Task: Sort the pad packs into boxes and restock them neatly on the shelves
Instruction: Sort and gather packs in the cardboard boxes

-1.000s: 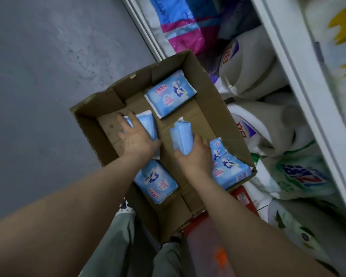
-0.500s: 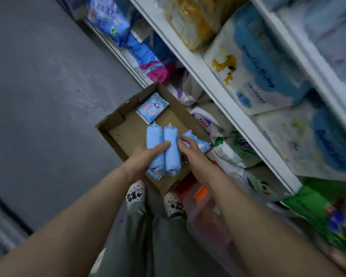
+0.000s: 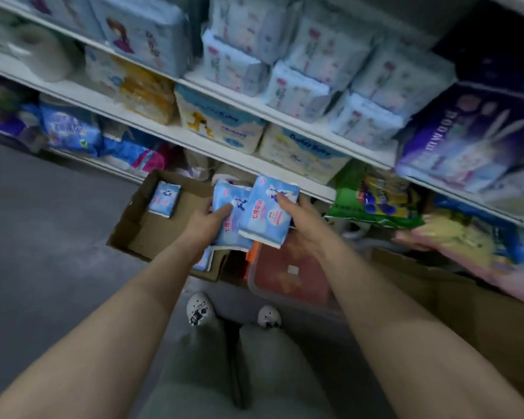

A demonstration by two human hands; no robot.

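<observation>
My left hand grips a light blue pad pack, thumb across its front. Beside it my right hand holds a second blue pad pack, which overlaps the first. Both packs are lifted above the open cardboard box on the floor. One more blue pad pack lies flat in the box's far corner, and the edge of another pad pack shows under my left wrist. Rows of pale blue pad packs fill the upper shelf straight ahead.
White shelves run across the view, stocked with diaper bags, toilet rolls and a dark purple pack. A red-lidded plastic bin stands right of the box, a brown carton further right. Grey floor lies to the left.
Both hands have lifted the two packs up out of the box and turned them face up. My view has risen from the box to the shelves.
</observation>
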